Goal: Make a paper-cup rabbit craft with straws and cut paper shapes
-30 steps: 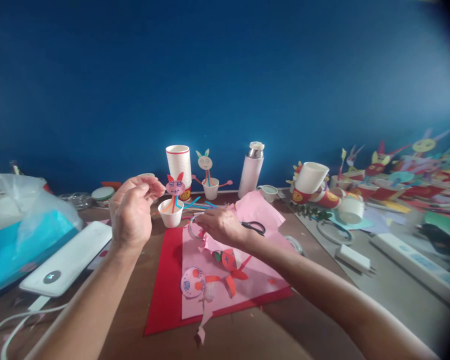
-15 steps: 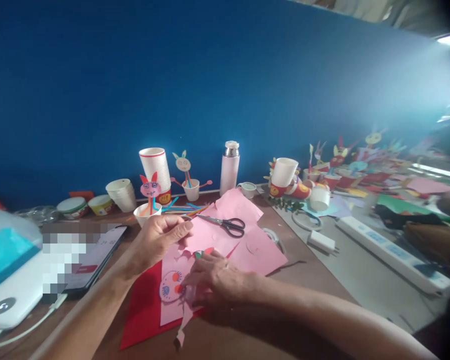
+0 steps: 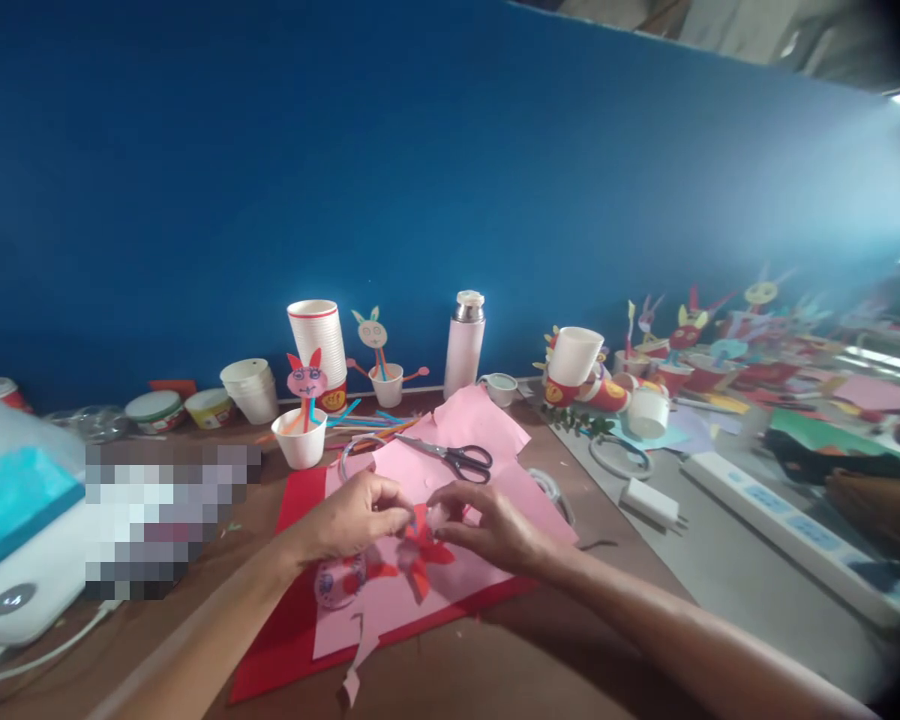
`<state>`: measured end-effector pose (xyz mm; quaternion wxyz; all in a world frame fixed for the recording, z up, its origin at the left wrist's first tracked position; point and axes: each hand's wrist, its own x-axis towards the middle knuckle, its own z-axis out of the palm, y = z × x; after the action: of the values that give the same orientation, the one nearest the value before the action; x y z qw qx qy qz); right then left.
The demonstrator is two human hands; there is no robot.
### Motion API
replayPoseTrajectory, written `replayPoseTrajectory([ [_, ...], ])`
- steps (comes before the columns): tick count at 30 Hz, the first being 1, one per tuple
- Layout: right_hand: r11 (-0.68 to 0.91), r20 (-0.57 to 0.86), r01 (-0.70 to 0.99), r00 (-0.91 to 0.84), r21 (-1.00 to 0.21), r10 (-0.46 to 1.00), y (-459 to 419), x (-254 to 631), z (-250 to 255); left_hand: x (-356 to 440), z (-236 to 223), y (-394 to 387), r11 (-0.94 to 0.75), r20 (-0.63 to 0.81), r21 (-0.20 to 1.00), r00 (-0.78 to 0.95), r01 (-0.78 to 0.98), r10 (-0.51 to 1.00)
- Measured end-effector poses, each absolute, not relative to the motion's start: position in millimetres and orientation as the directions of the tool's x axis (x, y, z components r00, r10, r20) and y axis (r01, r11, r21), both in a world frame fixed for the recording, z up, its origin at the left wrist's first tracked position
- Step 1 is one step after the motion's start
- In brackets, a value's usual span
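My left hand has thumb and fingers pinched together; what lies between them is too small to make out. Facing it, my right hand pinches a small pale pink piece. Below the fingertips, red paper cut-outs lie on a pink paper sheet. Left of them is a round pink paper face with drawn eyes, on the same sheet. A red sheet lies underneath. Black-handled scissors rest on crumpled pink paper beyond the hands.
A cup with a paper-faced figure, stacked paper cups and a pink flask stand toward the blue wall. A power bank with a cable is at left. On the right are a power strip and a white charger.
My left hand has come down and right, off the cup side. My right hand has lifted right and now meets it, uncovering red cut-outs on the pink sheet.
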<state>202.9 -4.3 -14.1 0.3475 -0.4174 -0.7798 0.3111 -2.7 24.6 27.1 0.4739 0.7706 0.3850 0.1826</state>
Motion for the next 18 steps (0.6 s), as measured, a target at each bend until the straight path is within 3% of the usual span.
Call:
replayPoseTrajectory([
  [2,0.465,0.294,0.423,-0.409,-0.778,0.864,-5,207,-19,0,20,21,-0.248,-0.142,0.864,0.685,0.438,0.715],
  [4,0.456,0.309,0.442,-0.365,-0.772,0.878,-6,212,-23,2,15,19,-0.323,-0.113,0.818,0.683,0.477,0.721],
  [8,0.431,0.349,0.524,-0.253,-0.734,0.902,-5,219,-29,0,8,24,-0.556,0.127,0.595,0.616,0.58,0.778],
  [11,0.419,0.344,0.551,-0.239,-0.722,0.908,-5,219,-30,-8,2,37,-0.538,0.274,0.511,0.466,0.671,0.841],
  [13,0.401,0.322,0.557,-0.238,-0.728,0.916,-5,218,-29,-15,-2,46,-0.442,0.33,0.507,0.307,0.74,0.893],
  [15,0.382,0.298,0.573,-0.238,-0.726,0.924,-5,218,-27,-22,-8,54,-0.349,0.298,0.53,0.216,0.773,0.93],
  [18,0.425,0.313,0.61,-0.288,-0.668,0.905,-4,221,-26,-26,-15,59,-0.267,0.214,0.669,0.164,0.693,0.963],
])
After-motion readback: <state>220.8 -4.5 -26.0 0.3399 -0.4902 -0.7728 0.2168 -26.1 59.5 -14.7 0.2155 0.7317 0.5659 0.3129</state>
